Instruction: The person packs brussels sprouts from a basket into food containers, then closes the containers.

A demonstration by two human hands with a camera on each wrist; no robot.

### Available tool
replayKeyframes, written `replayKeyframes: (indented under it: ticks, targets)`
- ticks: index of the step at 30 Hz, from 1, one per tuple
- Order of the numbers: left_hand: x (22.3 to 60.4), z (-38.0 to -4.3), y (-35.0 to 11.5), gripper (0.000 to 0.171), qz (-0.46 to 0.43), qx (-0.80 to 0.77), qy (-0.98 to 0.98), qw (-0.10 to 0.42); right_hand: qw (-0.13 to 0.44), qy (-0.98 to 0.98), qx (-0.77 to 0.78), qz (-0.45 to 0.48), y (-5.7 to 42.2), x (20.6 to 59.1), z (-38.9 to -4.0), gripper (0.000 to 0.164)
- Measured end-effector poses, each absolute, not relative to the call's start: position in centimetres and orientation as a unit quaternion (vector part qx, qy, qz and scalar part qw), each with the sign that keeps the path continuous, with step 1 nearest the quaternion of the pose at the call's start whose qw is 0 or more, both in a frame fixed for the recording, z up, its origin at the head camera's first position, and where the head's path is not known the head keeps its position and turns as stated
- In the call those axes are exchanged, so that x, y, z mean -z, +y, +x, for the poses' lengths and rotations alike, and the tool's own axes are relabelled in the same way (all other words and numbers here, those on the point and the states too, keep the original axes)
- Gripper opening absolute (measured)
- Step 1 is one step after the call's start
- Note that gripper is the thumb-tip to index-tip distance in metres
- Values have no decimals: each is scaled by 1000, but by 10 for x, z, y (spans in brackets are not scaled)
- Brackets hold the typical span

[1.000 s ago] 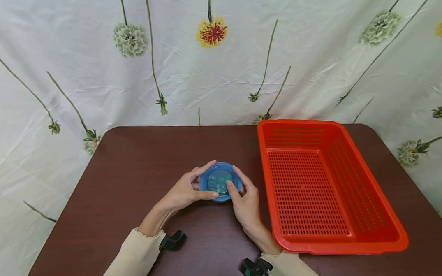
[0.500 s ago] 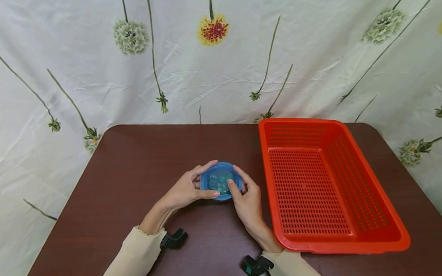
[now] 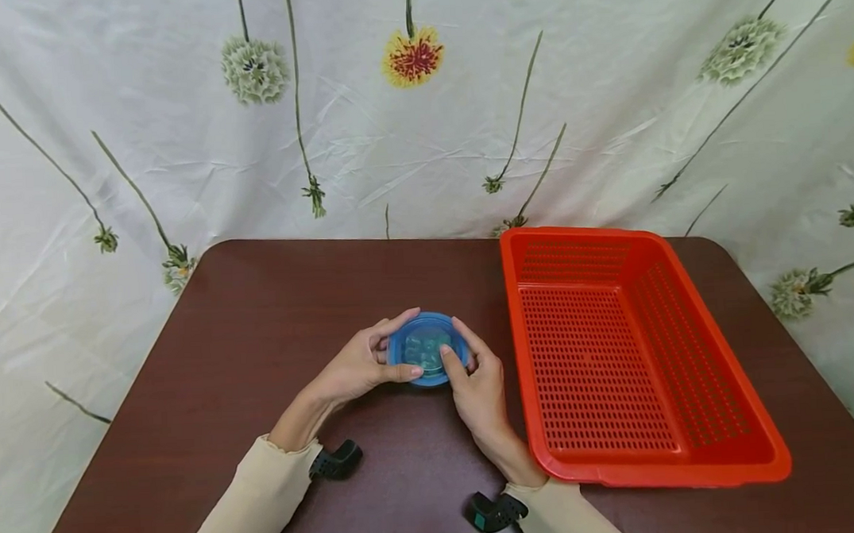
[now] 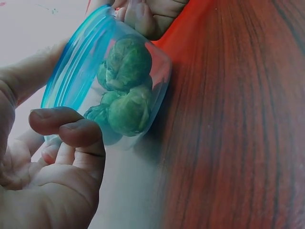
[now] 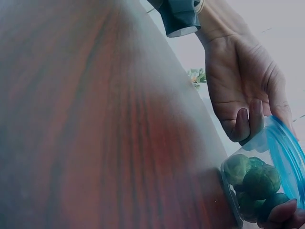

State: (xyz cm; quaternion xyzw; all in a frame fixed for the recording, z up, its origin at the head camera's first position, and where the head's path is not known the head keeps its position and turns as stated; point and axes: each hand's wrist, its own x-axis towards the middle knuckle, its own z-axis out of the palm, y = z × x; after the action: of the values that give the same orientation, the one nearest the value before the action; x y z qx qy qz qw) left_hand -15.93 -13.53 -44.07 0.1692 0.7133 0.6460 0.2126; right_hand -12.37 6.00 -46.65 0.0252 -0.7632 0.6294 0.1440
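A clear round-cornered food container (image 4: 162, 90) with a blue lid (image 3: 421, 330) is between my two hands near the middle of the table. Several green Brussels sprouts (image 4: 129, 112) show through its wall. My left hand (image 3: 363, 363) grips the left side, thumb at the near edge of the lid and forefinger at the far edge. On the opposite side my right hand (image 3: 477, 391) holds the container, its thumb on top of the lid. In the left wrist view the lid's ribbed blue rim faces up and the container's base is close over the table.
A large red perforated basket (image 3: 588, 355) stands on the right of the dark brown table (image 3: 292, 296), just beside my right forearm. Behind the table hangs a white flowered cloth (image 3: 349, 119). Both wrists wear black straps with a camera (image 3: 338, 459).
Both hands keep the same grip on the container, which stays in place. Only the head view has shifted slightly.
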Motion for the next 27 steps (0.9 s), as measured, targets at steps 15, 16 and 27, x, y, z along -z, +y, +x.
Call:
replayKeyframes:
  ticks: [15,16,27]
  targets:
    - [439,-158,-132,92,174,-632,728,199,90,-750,-655,12,62,465,-121,62]
    - [439,-158,-132,92,175,-634,727,199,92,-748,-657,11,63,464,-121,63]
    - [442,-157,-134,91,170,-637,727,194,84,-749,-657,22,61,465,-123,62]
